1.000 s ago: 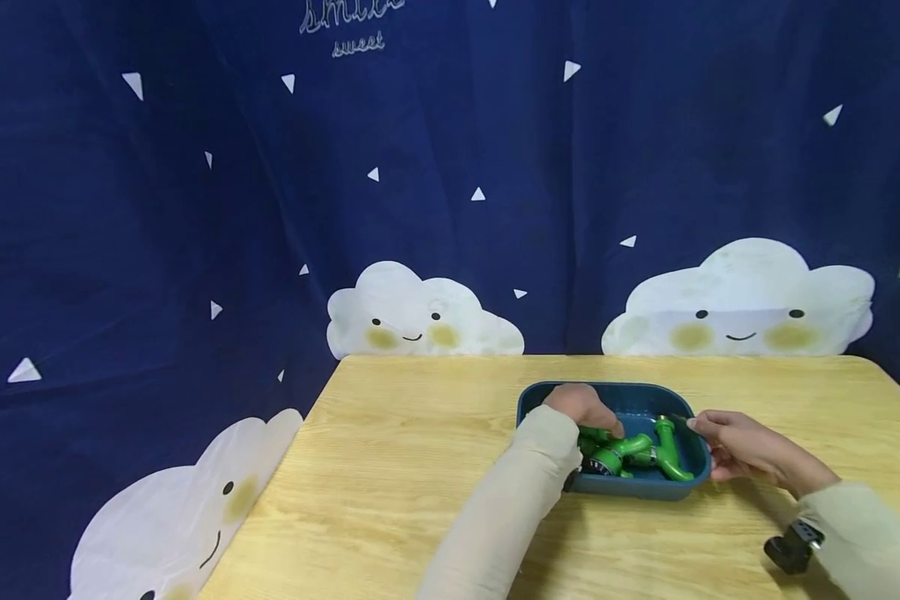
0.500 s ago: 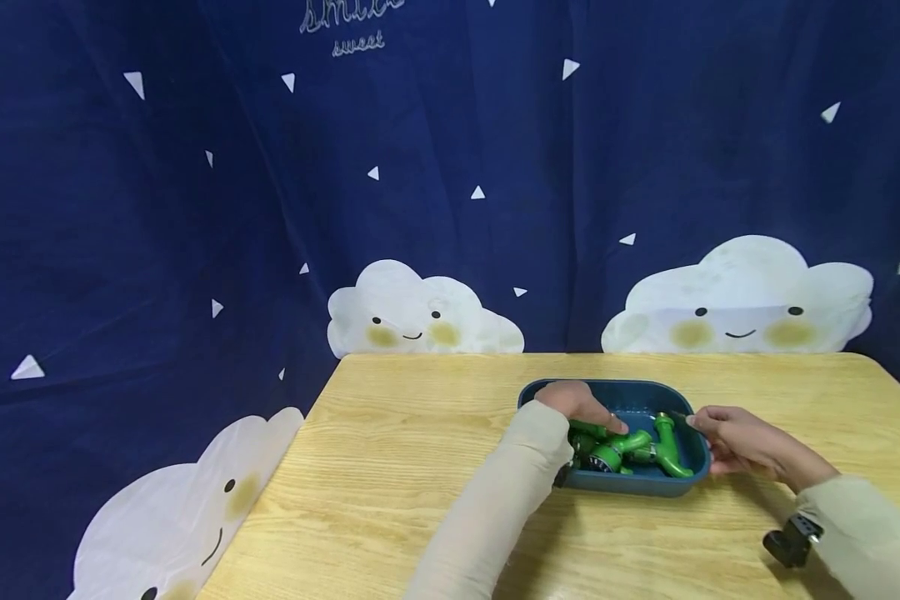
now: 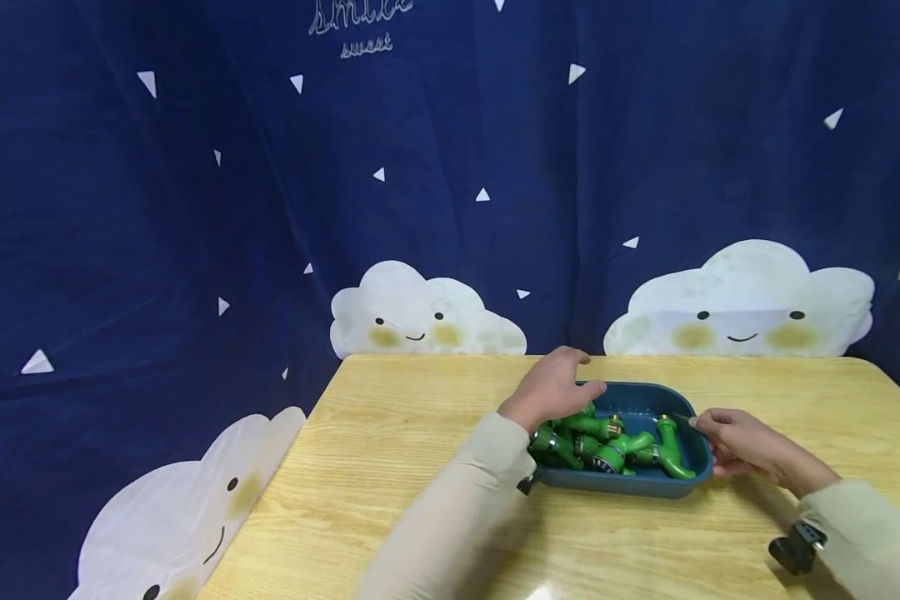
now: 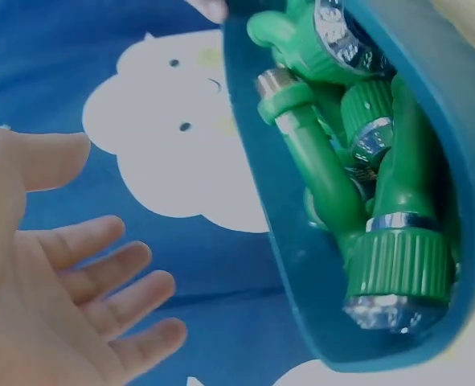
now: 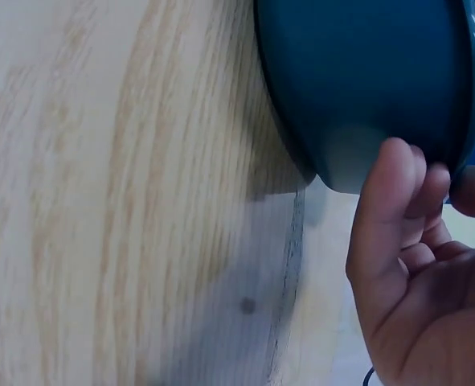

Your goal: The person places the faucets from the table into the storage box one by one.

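A dark teal plastic bin point(image 3: 648, 486) stands on the wooden table. Inside lie several green tap-like fittings point(image 3: 670, 450) with ribbed collars and metal ends, heaped towards the bin's left half. My left hand point(image 3: 551, 387) is over the bin's far left corner with its fingers spread, and nothing is in it. In the left wrist view that hand point(image 4: 76, 297) faces the bin, apart from its wall, palm showing. My right hand point(image 3: 750, 446) pinches the right end of the bin, thumb at the rim. The right wrist view shows its fingertips point(image 5: 394, 165) against the outer wall.
The light wooden table point(image 3: 390, 467) reaches back to a navy curtain point(image 3: 450, 125) printed with white clouds and triangles. A small black camera point(image 3: 793, 550) is strapped at my right wrist, low over the table.
My left hand has come up out of the bin and back to the left, its fingers spreading and more fittings now showing. The right hand keeps its hold on the bin's end.
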Action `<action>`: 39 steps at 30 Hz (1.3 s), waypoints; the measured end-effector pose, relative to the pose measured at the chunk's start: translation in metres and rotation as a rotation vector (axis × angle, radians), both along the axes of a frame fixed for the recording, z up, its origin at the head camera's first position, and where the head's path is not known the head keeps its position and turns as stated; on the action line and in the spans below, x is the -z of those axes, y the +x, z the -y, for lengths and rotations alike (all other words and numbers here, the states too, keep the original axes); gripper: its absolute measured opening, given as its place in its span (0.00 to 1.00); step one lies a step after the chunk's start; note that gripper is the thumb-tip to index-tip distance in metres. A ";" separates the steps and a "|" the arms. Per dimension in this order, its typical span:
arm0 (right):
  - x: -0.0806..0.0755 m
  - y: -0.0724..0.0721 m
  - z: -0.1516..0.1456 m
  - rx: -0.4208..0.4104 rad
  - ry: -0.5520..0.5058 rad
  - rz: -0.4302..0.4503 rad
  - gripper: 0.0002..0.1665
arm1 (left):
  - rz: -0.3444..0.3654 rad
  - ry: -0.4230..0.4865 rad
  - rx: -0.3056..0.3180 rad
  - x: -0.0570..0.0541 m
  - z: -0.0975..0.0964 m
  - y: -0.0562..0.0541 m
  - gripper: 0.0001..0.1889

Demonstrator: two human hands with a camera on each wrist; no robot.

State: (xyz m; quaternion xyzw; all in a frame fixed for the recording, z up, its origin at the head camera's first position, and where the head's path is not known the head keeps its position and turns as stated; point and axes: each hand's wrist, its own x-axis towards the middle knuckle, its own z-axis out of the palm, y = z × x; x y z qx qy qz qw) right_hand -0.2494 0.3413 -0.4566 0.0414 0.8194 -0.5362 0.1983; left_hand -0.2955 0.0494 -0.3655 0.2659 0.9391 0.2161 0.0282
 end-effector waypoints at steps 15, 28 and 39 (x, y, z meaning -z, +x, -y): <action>0.006 0.010 0.004 0.036 0.029 -0.067 0.20 | -0.334 0.131 0.199 0.029 0.065 0.055 0.27; 0.002 0.012 0.007 0.077 0.049 -0.047 0.24 | -0.420 0.187 0.230 0.075 0.120 0.083 0.37; 0.004 0.013 0.008 0.068 0.082 -0.071 0.24 | -0.455 0.272 0.208 0.081 0.123 0.077 0.35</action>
